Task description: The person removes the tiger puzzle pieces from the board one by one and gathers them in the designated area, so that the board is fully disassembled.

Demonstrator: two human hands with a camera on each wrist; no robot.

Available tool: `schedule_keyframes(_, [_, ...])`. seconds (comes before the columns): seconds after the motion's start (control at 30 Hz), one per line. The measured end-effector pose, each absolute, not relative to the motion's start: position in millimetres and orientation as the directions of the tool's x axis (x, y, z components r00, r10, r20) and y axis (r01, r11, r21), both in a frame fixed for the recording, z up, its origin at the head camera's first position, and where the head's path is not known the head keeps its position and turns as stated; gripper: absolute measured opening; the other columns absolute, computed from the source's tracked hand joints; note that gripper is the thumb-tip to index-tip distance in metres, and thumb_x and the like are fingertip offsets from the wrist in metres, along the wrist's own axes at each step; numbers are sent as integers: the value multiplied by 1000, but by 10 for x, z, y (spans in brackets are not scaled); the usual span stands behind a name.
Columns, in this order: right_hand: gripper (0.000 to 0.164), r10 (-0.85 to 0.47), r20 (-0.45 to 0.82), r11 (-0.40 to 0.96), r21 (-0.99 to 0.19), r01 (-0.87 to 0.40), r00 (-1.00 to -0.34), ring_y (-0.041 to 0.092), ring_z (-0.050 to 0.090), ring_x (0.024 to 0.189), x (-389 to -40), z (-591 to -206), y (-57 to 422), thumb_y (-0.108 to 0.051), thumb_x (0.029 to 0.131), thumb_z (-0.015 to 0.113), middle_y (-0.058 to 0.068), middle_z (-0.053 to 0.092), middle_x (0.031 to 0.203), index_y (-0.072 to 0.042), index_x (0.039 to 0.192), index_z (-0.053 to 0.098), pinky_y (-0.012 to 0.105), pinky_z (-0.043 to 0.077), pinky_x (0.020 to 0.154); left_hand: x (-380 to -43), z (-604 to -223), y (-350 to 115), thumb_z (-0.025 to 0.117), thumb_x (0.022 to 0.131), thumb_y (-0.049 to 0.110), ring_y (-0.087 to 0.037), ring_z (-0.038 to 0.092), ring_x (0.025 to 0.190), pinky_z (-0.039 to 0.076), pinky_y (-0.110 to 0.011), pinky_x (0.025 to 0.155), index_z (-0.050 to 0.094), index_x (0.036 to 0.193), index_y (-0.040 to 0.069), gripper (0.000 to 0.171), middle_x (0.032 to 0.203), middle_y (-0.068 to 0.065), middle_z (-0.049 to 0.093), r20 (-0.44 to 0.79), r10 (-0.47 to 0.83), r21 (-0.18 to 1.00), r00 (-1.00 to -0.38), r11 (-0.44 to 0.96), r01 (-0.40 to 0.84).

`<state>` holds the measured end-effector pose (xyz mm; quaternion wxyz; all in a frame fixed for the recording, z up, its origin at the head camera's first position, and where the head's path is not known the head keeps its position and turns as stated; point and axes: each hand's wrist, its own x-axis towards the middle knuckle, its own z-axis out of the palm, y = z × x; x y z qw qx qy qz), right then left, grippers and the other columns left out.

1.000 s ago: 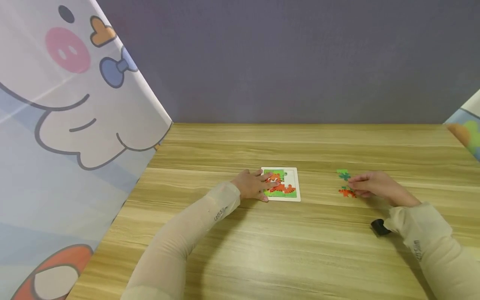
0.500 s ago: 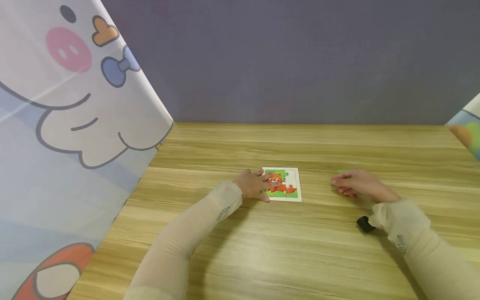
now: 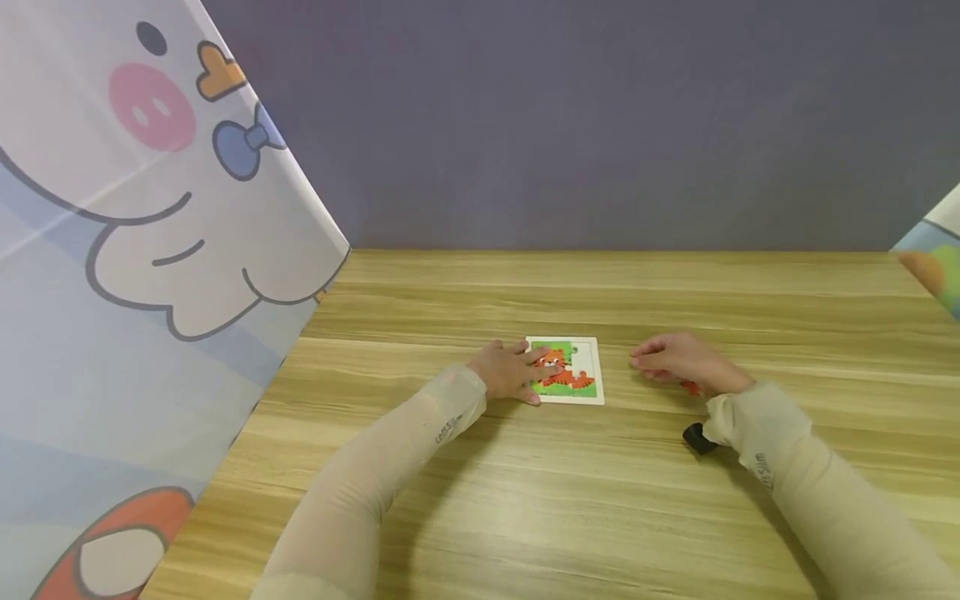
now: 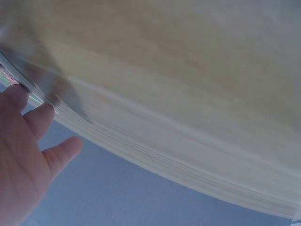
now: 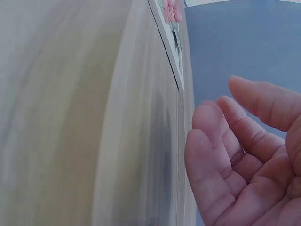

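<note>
A white-framed tiger jigsaw puzzle (image 3: 587, 387) lies on the table, with a bare white area at its upper right. My left hand (image 3: 507, 371) rests on its left side, fingers spread across the tiger picture. In the left wrist view, the left hand (image 4: 23, 146) shows fingertips along the frame's edge. To the right of the puzzle, my right hand (image 3: 678, 360) is over the table, fingers bent and fingertips towards the frame. Its curled fingers (image 5: 207, 136) fill the right wrist view; I cannot tell whether a piece is between them. A red puzzle piece (image 3: 690, 387) shows below this hand.
The wood-grain table (image 3: 510, 492) meets a grey wall (image 3: 585, 125) at the back. A cartoon-printed sheet (image 3: 217, 242) borders the left side, and another printed panel (image 3: 937, 258) the right. A black object (image 3: 699, 438) sits at the right wrist.
My right hand has moved left towards the puzzle, from beside the loose pieces. The green pieces seen earlier no longer show. The left hand keeps its place on the puzzle.
</note>
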<state>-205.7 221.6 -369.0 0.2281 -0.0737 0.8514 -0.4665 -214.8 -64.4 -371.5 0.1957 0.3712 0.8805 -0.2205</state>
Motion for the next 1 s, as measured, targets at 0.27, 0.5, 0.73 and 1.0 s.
schedule_keyframes(0.27, [37, -380, -241, 590, -807, -34, -893, 13, 61, 80, -2092, -3716, 2044, -13, 90, 66, 8, 69, 96, 12, 117, 61, 28, 53, 72, -2142, -3731, -658, 27, 90, 65, -19, 12, 145, 30, -44, 110, -2, 152, 41, 73, 160, 7, -1, -507, 571, -255, -646, 616, 745])
schedule_keyframes(0.5, [31, -433, -178, 633, -758, -157, -884, 11, 58, 80, -2145, -3719, 1938, -6, 84, 69, 9, 69, 93, 10, 111, 65, 25, 49, 68, -2156, -3739, -657, 28, 90, 65, -19, 11, 145, 30, -45, 110, -2, 152, 41, 73, 160, 8, -1, -502, 576, -246, -645, 620, 745])
schedule_keyframes(0.73, [31, -532, -125, 633, -715, -295, -838, 13, 55, 74, -2159, -3726, 1801, 3, 80, 69, 5, 67, 85, 10, 109, 66, 25, 47, 63, -2147, -3748, -650, 27, 90, 66, -19, 10, 146, 28, -45, 111, -2, 152, 42, 72, 160, 8, -1, -512, 560, -253, -651, 626, 738])
schedule_keyframes(1.0, [29, -619, -88, 658, -601, -454, -781, 13, 57, 71, -2161, -3682, 1627, 5, 78, 66, 4, 65, 80, 9, 107, 67, 30, 49, 65, -2145, -3710, -630, 27, 92, 64, -20, 10, 145, 24, -49, 112, 1, 152, 41, 70, 159, 8, -1, -528, 552, -229, -645, 638, 735])
